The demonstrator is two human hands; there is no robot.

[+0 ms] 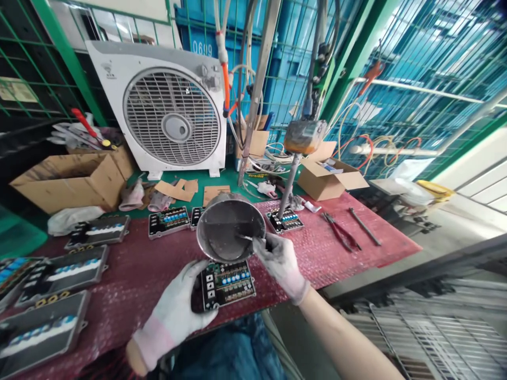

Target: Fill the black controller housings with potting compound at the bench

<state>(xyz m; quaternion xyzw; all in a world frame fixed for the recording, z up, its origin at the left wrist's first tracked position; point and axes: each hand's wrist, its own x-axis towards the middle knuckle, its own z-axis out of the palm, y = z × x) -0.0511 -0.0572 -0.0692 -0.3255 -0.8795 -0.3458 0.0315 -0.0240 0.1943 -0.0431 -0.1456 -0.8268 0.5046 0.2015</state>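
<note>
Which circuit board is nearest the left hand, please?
The rectangular green board with blue components, this side of the grey metal bowl; others lie farther away.

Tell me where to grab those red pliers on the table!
Probably best around both red handles, coming from the near side, where the wearer is. The pliers lie with their handles angled toward the near right and their metal nose pointing away.

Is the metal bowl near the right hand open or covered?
Open: nothing covers the bowl, and its grey inside shows.
</note>
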